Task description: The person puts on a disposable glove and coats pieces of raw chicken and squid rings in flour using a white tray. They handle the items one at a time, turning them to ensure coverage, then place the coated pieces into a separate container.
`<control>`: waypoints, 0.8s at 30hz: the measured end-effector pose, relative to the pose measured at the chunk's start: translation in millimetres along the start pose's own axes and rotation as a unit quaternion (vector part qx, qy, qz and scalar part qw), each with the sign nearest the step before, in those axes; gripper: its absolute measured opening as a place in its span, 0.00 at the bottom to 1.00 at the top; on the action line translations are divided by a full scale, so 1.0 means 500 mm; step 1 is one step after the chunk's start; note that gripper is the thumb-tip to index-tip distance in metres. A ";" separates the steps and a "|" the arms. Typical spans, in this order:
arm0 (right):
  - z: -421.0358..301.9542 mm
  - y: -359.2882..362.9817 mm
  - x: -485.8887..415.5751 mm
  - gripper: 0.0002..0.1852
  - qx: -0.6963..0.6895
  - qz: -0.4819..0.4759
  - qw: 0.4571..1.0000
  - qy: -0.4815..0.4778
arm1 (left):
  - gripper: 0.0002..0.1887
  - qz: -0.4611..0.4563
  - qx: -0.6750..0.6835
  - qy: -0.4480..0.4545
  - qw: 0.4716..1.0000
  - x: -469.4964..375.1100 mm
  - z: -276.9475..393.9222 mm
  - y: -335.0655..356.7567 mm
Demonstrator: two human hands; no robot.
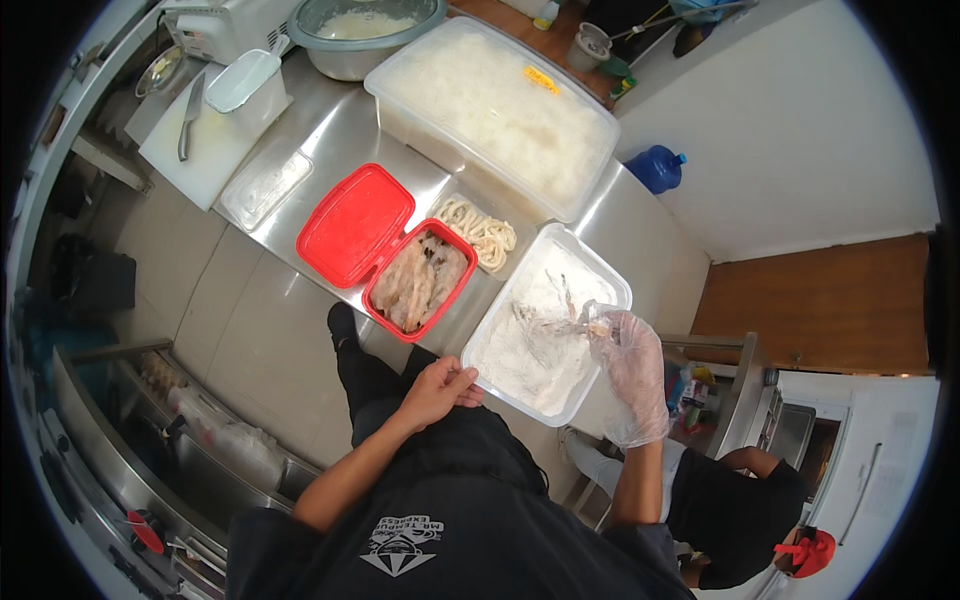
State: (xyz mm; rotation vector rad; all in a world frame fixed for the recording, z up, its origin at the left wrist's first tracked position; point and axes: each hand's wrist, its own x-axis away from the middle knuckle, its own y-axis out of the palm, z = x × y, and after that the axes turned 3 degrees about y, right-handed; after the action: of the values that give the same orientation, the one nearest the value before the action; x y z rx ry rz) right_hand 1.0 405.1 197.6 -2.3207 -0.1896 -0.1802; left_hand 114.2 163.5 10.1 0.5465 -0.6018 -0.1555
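Observation:
In front of me a white plastic tub [471, 352] holds white flour [525, 375]. My left hand [442, 390] is bare and grips the tub's near left corner, thumb at the rim. A clear plastic glove covers my right hand [630, 367], which reaches over the tub's right side. Its fingertips pinch a flour-coated shrimp [559, 328] by one end, low over the flour; the glove partly hides the grip. Farther back in the flour lies another piece [568, 296], apparently shrimp. Left of the tub, a red plastic container [367, 304] holds peeled raw shrimp [420, 281], its lid [356, 225] folded back.
A clear container [517, 259] of pale strips [476, 232] stands behind the tub. Beyond it is a large lidded bin [487, 112] with white contents. A knife [191, 120] lies on a white cutting board [176, 165] at left. Another person [739, 510] is at lower right.

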 end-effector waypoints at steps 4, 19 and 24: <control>0.001 -0.004 -0.012 0.13 -0.003 0.014 1.000 -0.016 | 0.14 0.002 -0.002 0.006 1.000 -0.010 0.000 -0.002; 0.165 0.000 -0.131 0.15 -0.023 -0.002 0.999 0.034 | 0.14 0.003 -0.008 0.011 1.000 -0.008 0.000 -0.001; 0.230 0.001 -0.096 0.18 0.123 -0.032 0.990 0.059 | 0.13 0.004 -0.014 0.010 1.000 -0.007 0.003 -0.001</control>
State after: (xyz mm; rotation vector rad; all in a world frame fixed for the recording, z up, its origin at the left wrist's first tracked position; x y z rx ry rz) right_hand -37.6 484.6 109.7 -2.0532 -0.2154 -0.3079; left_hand 110.6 163.6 9.3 0.5179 -0.5822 -0.1501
